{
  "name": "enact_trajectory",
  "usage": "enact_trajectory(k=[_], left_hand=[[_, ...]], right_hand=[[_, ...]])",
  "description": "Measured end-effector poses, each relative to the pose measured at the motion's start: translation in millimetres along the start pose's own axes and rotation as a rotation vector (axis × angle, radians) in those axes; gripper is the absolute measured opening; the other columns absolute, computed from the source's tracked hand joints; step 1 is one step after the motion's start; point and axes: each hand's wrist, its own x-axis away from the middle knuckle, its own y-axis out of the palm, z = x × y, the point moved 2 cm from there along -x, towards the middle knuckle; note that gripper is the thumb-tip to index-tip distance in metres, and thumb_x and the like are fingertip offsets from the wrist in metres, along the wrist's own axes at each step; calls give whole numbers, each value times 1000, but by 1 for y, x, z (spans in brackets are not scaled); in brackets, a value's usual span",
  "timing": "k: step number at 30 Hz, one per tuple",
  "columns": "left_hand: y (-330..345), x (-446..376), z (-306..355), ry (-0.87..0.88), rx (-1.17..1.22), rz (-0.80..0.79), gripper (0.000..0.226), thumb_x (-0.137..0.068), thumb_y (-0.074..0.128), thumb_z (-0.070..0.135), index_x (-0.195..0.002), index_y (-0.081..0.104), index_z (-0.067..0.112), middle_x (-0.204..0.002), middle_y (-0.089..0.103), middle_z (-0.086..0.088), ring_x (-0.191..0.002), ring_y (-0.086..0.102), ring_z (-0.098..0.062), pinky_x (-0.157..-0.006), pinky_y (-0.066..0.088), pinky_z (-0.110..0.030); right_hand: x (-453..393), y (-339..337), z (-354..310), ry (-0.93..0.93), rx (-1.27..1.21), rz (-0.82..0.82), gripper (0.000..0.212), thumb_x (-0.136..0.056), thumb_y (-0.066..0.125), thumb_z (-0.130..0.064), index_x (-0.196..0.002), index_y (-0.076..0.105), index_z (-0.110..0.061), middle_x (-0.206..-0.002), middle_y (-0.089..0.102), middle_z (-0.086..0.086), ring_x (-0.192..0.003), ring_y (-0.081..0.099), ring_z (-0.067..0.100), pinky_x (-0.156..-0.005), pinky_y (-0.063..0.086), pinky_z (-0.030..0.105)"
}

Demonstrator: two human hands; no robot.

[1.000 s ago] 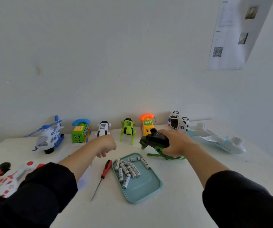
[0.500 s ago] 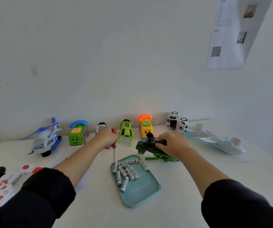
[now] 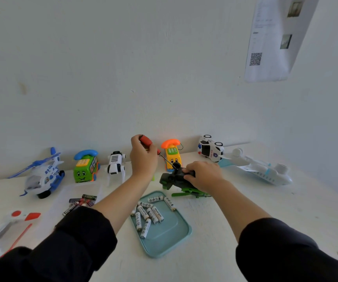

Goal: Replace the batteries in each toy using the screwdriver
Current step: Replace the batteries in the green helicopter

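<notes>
Left hand: our left hand has its fingers clenched round the red-handled screwdriver with a thin metal shaft, tip slanting down toward the toy.
Right hand: our right hand has fingers curled over the dark green and black plastic toy helicopter, pinning it on the white surface, just behind the tray.
Screw: we cannot see the screw head or the battery cover; the hand and toy body hide them.
Slip risk: if we press at this slant, we judge the tip could skid off the screw and jab the right fingers close by.
Toy shift: the bright green rotor lies under the body, so the toy may rock or the rotor may bend under pressure.
Fresh cells: white batteries lie loose in the pale teal rectangular plastic tray; a forearm sweep could scatter them.
Mix-up: dark used-looking batteries sit apart at left; we could confuse the piles if they roll together.
</notes>
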Motion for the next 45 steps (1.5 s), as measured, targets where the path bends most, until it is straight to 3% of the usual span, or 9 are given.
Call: enact_trajectory(k=[5, 22, 27, 30, 33, 36, 38, 41, 45], left_hand=[[1, -3, -2, -1, -12, -14, 20, -91, 48, 0, -100, 42, 17, -84, 52, 3, -79, 67, -25, -77, 56, -49], [4, -3, 1, 37, -85, -31, 22, -90, 50, 1, -101, 41, 18, -84, 49, 6, -84, 65, -28, -76, 56, -49], [8, -3, 7, 167, -156, -66, 25, -88, 54, 3, -107, 45, 17, -86, 56, 2, -81, 67, -29, -76, 55, -46], [13, -1, 17, 366, -281, -131, 38, -88, 57, 4, -124, 47, 10, -91, 58, -1, -79, 65, -24, -75, 54, -37], [21, 0, 29, 519, -368, -233, 37, -87, 60, 4, -122, 50, 9, -90, 58, -3, -74, 64, -23, -70, 54, -38], [27, -4, 38, 520, -388, -295, 35, -86, 60, 4, -120, 54, 10, -93, 65, -11, -73, 66, -25, -72, 55, -40], [30, -6, 41, 510, -408, -318, 40, -86, 65, 14, -125, 55, 15, -103, 66, -11, -83, 66, -23, -78, 54, -39], [34, -12, 43, 498, -433, -227, 41, -84, 69, 30, -122, 61, 16, -104, 62, -7, -92, 59, -23, -79, 49, -34], [41, -21, 44, 476, -350, -209, 31, -87, 65, 17, -117, 65, 8, -102, 64, -12, -91, 61, -25, -84, 47, -31]], right_hand=[[0, -1, -1, -2, 7, -2, 26, -92, 51, -40, -116, 61, -35, -107, 63, -4, -101, 53, 21, -90, 39, 37], [1, -1, -1, -1, 3, 12, 25, -92, 51, -40, -114, 62, -35, -106, 63, -4, -99, 53, 21, -88, 39, 36], [1, 0, -1, -8, 3, 6, 26, -92, 50, -40, -115, 61, -35, -106, 63, -5, -99, 53, 20, -86, 39, 35], [0, 0, 0, -11, -7, 14, 24, -92, 51, -40, -113, 62, -34, -105, 64, -5, -97, 54, 20, -85, 40, 35], [0, -2, 1, -10, -12, 20, 22, -92, 51, -39, -110, 63, -34, -103, 64, -6, -96, 54, 20, -86, 40, 35], [-2, -5, 1, 1, -6, -4, 20, -92, 49, -39, -106, 62, -33, -100, 62, -5, -97, 52, 19, -89, 35, 38], [-4, -6, 0, 10, 1, -13, 19, -93, 48, -39, -105, 61, -32, -96, 59, -6, -97, 51, 19, -91, 31, 40], [-6, -7, -2, 27, -3, -15, 19, -93, 49, -38, -106, 61, -31, -98, 59, -5, -96, 49, 18, -92, 29, 41], [-7, -5, -1, 34, -12, 7, 16, -93, 48, -37, -101, 60, -31, -93, 57, -6, -86, 42, 16, -91, 29, 41]])
